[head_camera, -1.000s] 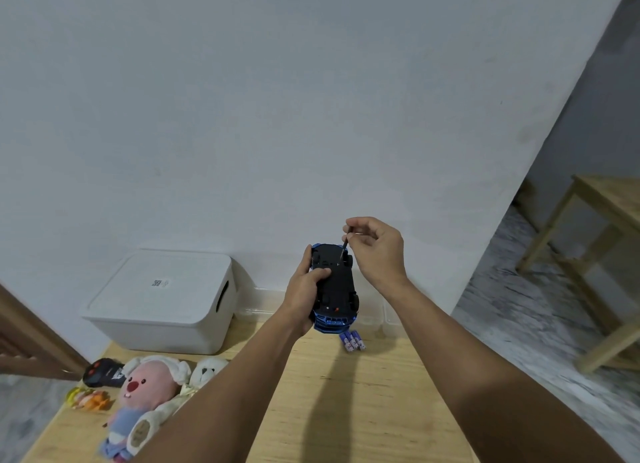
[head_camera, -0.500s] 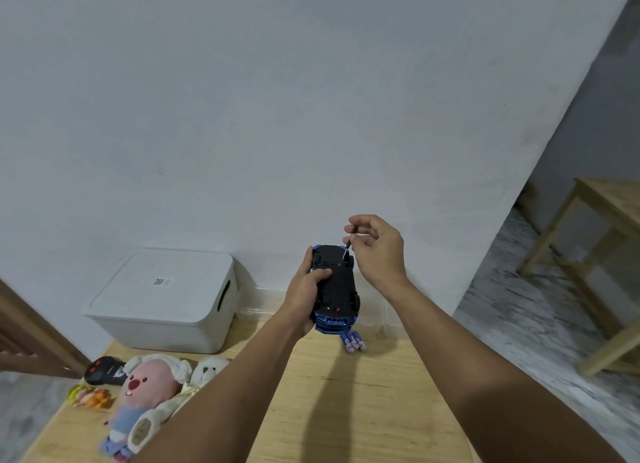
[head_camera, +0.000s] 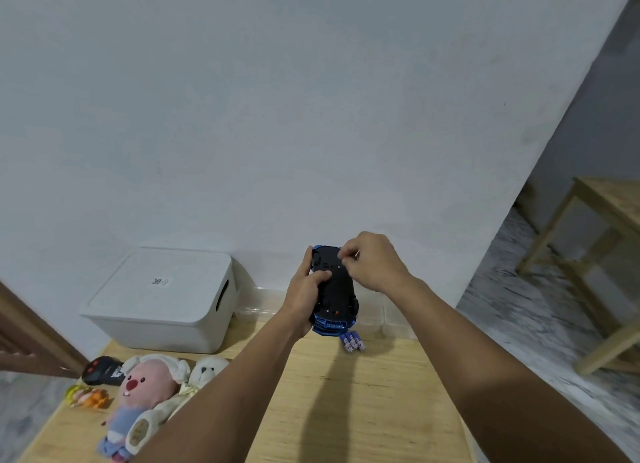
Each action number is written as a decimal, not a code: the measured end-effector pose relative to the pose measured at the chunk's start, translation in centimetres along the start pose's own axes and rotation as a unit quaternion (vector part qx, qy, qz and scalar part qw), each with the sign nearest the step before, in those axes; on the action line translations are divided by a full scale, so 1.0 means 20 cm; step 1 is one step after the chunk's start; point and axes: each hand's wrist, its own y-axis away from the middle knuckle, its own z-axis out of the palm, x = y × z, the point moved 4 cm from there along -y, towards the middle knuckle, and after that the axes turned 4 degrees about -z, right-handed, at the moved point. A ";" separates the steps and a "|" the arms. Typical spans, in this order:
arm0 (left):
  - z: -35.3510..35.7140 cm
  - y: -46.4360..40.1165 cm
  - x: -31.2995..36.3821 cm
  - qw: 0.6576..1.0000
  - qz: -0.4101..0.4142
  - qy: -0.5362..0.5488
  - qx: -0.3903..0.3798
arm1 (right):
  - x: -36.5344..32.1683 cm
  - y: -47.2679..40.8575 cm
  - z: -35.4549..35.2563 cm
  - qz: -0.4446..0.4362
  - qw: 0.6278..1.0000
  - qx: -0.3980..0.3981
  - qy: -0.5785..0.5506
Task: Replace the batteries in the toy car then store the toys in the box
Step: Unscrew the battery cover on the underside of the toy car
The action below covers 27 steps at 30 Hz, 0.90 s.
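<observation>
**Toy car held underside-up above the table**

The left hand (head_camera: 304, 300) grips the blue toy car (head_camera: 335, 291) along its side, fingers wrapped and thumb pressed on the black underside, holding it in the air over the wooden table (head_camera: 363, 410). The right hand (head_camera: 372, 261) sits at the car's far end, fingertips pinched together on the chassis — whether they hold a tool I cannot tell. Loose batteries (head_camera: 352, 341) lie on the table just below. The lidded white box (head_camera: 162, 300) stands to the left by the wall, plush toys (head_camera: 145, 397) nearer.
</observation>
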 end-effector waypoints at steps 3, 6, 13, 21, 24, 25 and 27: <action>0.00 0.00 -0.01 1.000 0.004 -0.016 0.008 | -0.01 0.01 0.03 -0.001 0.997 -0.048 0.062; -0.01 0.00 -0.01 0.999 0.013 -0.038 0.018 | -0.01 0.01 0.06 0.009 0.996 -0.045 0.079; -0.05 -0.01 -0.06 0.996 0.018 -0.079 0.031 | -0.01 0.05 0.14 0.004 0.993 -0.037 0.112; -0.13 0.00 -0.14 0.995 -0.007 -0.091 0.051 | 0.04 0.09 0.28 -0.004 0.995 -0.062 0.083; -0.22 0.00 -0.20 0.993 -0.018 -0.104 0.053 | 0.10 0.11 0.35 0.028 0.996 -0.079 0.035; -0.25 -0.01 -0.23 0.993 -0.026 -0.105 0.056 | 0.13 0.13 0.39 0.038 0.995 -0.088 0.024; -0.32 0.00 -0.29 0.992 -0.043 -0.099 0.072 | 0.17 0.17 0.46 0.059 0.993 -0.106 0.011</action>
